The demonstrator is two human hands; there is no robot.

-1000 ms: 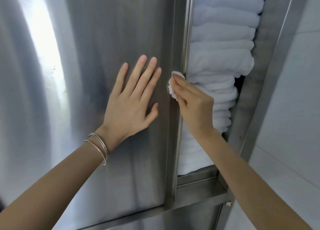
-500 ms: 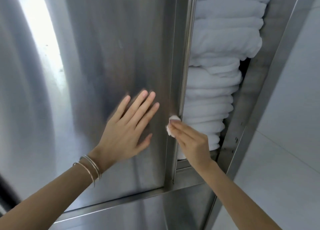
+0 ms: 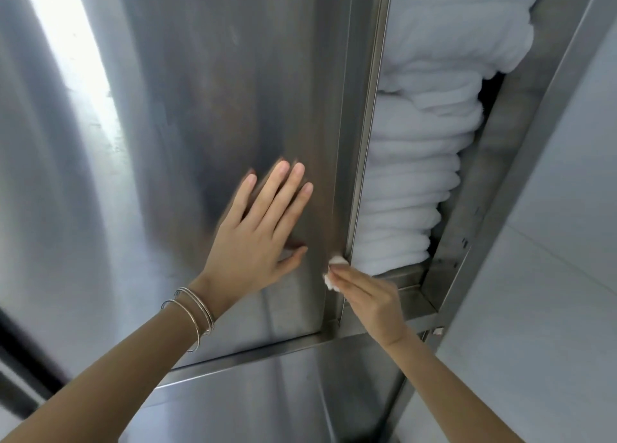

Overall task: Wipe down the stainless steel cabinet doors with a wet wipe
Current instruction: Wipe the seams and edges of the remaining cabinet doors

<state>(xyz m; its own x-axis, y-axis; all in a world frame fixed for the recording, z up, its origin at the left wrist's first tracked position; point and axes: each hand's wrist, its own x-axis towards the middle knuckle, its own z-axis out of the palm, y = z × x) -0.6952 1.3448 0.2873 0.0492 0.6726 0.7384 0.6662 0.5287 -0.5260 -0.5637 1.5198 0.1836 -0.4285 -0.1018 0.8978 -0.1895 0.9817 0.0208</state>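
— Where is the wet wipe [image 3: 334,272]?

— Low on the right edge of the cabinet door [image 3: 233,92], near the bottom corner. The right hand [image 3: 370,295] holds it there, with its fingers close together on top. Most of the wipe is under them. Only a white bit pokes out. The thumb is hidden.

— And the left hand [image 3: 260,239]?

— Flat on the door, just beside the wipe, fingers straight and a little apart. It looks blurry. Thin bracelets [image 3: 193,312] ring the wrist.

— What is past the door?

— White towels [image 3: 417,175], stacked in the open part. The top of the stack is cut off. I cannot see into the dark gap on its right.
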